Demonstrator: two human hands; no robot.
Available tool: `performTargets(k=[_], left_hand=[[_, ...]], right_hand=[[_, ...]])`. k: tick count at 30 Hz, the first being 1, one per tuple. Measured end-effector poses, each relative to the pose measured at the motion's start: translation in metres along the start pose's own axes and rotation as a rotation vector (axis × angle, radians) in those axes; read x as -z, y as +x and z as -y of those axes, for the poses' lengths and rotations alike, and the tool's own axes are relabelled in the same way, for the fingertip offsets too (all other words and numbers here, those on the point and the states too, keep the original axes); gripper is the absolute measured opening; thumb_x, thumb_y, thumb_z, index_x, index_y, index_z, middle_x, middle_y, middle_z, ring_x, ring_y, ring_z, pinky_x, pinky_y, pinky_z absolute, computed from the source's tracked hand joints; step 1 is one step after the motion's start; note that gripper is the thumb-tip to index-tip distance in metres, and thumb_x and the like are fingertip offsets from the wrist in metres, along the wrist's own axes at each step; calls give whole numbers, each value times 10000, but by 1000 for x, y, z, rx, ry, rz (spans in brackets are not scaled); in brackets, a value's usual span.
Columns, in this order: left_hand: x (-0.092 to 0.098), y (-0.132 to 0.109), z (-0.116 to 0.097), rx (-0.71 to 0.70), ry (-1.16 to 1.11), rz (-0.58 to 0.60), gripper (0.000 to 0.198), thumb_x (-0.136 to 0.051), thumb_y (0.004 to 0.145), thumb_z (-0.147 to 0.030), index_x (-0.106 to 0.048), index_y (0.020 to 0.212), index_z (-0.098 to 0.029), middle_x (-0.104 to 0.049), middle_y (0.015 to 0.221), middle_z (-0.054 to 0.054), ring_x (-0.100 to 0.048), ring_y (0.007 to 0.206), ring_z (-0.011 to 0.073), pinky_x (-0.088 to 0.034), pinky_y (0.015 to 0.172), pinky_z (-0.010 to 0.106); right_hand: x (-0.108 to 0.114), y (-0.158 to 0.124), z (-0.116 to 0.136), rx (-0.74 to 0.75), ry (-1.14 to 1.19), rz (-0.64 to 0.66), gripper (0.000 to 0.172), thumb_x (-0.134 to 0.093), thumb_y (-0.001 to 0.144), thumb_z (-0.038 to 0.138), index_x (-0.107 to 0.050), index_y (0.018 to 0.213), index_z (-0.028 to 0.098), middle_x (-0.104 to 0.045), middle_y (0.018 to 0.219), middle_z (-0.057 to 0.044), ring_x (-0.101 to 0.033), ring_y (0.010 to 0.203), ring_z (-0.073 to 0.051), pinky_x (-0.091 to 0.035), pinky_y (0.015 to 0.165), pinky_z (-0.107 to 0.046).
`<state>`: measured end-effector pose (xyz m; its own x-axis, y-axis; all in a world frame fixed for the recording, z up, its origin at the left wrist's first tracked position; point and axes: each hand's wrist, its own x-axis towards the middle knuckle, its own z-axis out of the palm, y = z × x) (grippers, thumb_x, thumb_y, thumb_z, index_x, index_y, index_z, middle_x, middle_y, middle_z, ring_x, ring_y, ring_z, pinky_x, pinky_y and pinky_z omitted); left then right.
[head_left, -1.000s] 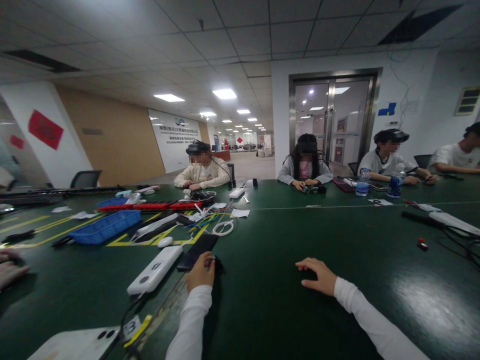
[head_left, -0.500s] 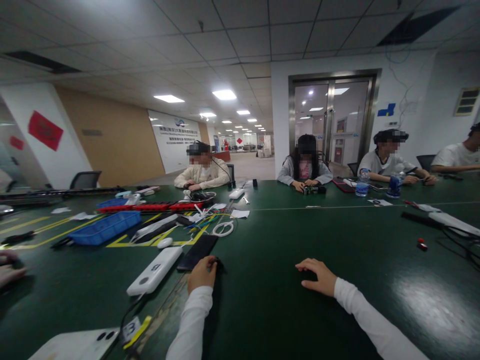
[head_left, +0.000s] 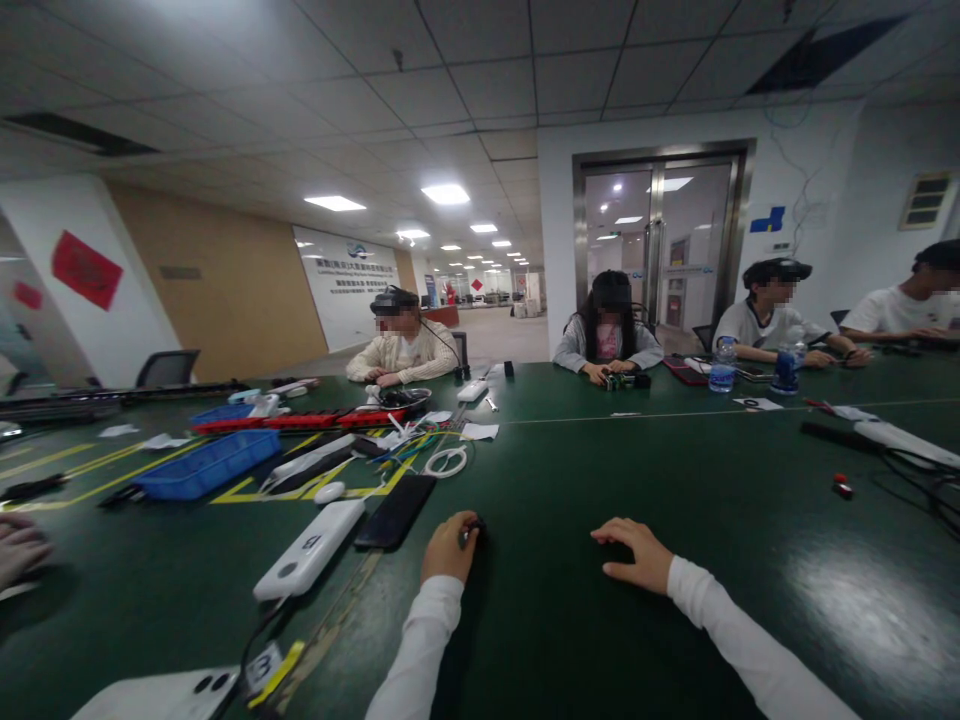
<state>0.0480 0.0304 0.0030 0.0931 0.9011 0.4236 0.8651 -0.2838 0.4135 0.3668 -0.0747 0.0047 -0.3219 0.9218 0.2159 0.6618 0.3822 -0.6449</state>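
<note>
My left hand [head_left: 448,548] is closed around a small dark object [head_left: 472,528], most of it covered by my fingers, so its kind does not show. It is just over the green table [head_left: 540,640], to the right of a black smartphone [head_left: 396,512]. My right hand [head_left: 634,553] rests on the tabletop with thumb and fingers apart, and nothing is in it. Left of the phone lies a white power bank [head_left: 309,550] with a cable at its near end.
A blue tray [head_left: 208,465], loose cables and a white cable coil [head_left: 445,461] lie at the left. Water bottles [head_left: 722,366] stand at the far right. A small red-and-black item [head_left: 842,487] lies right. Several people sit across; another person's hand [head_left: 21,548] is at the left edge.
My left hand has moved to the right, away from the smartphone, with the small dark object in it. My right hand has stayed in place.
</note>
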Motion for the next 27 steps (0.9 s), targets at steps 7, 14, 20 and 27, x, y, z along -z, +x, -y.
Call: performTargets(k=[7, 14, 20, 27], left_hand=[[-32, -20, -82, -205, -178, 129, 273, -474, 711, -169, -546, 970, -220, -597, 907, 31, -542, 831, 138, -419, 795, 310], [-63, -34, -131, -373, -279, 233, 307, -467, 703, -134, -524, 989, -230, -579, 922, 30, -510, 870, 151, -403, 812, 324], [-65, -37, -143, -381, -295, 258, 309, -457, 689, -110, -530, 966, -227, -579, 883, 18, -496, 859, 145, -398, 798, 305], [-63, -38, -143, -336, -381, 210, 302, -444, 689, -121, -539, 957, -224, -590, 858, 16, -523, 804, 133, -417, 760, 301]], right_hand=[[3, 1, 2, -33, -11, -9, 485, -537, 743, 415, -393, 1188, 284, -521, 1029, -8, -460, 992, -205, -295, 907, -386], [-7, 10, -11, -10, -75, -73, 614, -601, 678, 436, -352, 1217, 276, -543, 975, -21, -486, 912, -208, -331, 836, -350], [-12, 16, -20, 7, -115, -82, 527, -615, 656, 437, -450, 1126, 264, -556, 941, -17, -492, 877, -211, -345, 788, -333], [-11, 16, -19, -15, -106, -58, 539, -605, 662, 445, -430, 1141, 273, -550, 960, -16, -489, 893, -211, -333, 804, -337]])
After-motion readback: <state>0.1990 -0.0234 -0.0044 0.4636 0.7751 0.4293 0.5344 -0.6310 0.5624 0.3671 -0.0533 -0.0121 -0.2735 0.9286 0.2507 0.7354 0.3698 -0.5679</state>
